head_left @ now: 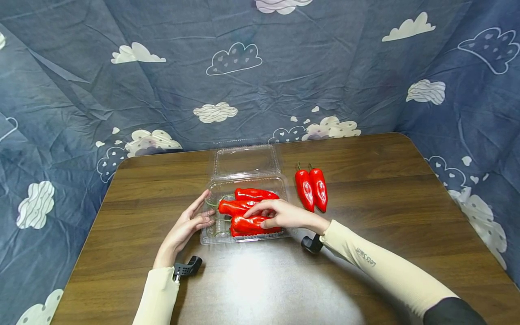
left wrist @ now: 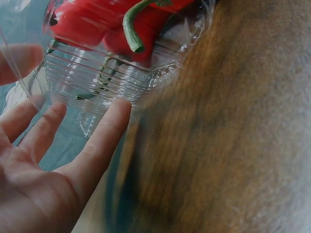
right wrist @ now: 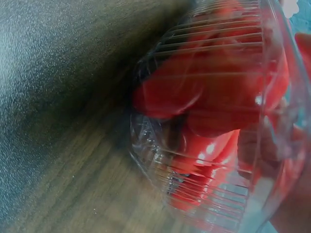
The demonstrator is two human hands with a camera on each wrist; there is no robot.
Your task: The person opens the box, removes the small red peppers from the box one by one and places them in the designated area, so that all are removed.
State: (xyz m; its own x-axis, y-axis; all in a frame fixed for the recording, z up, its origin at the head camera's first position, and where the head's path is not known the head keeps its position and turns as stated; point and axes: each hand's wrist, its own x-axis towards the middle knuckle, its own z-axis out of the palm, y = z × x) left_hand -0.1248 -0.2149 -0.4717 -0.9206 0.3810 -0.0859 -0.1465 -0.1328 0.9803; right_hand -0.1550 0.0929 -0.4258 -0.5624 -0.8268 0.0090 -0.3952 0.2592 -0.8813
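"Start at the left. What's there?"

"A cream sleeve point(head_left: 156, 295) with a black wrist device point(head_left: 188, 266), then the left hand point(head_left: 183, 230). Its fingers are spread and only slightly bent, with the tips at the left end of a clear plastic tray point(head_left: 245, 240). They aren't wrapped round anything."

"Are they touching the tray?"

"In the left wrist view the thumb tip meets the ribbed wall, or very nearly."

"And the tray itself?"

"It sits on the brown wooden table point(head_left: 134, 225), its clear lid point(head_left: 245, 161) folded back on the far side. Glossy red peppers lie inside, stems to the left: a back pepper point(head_left: 255, 194), a middle pepper point(head_left: 234, 207), a front pepper point(head_left: 248, 224) and a bit of another under that one."

"The right hand point(head_left: 286, 213)?"

"Over the tray's right half, coming in across the rim. Its thumb and bent fingers hold the front pepper from above, with only a small spread between them; how firmly, I can't tell. The right wrist view shows mostly blurred red through plastic."

"Anything farther right?"

"Two loose peppers point(head_left: 320, 189) on the table, side by side, stems pointing away, then the other cream sleeve point(head_left: 379, 266), with dark lettering."
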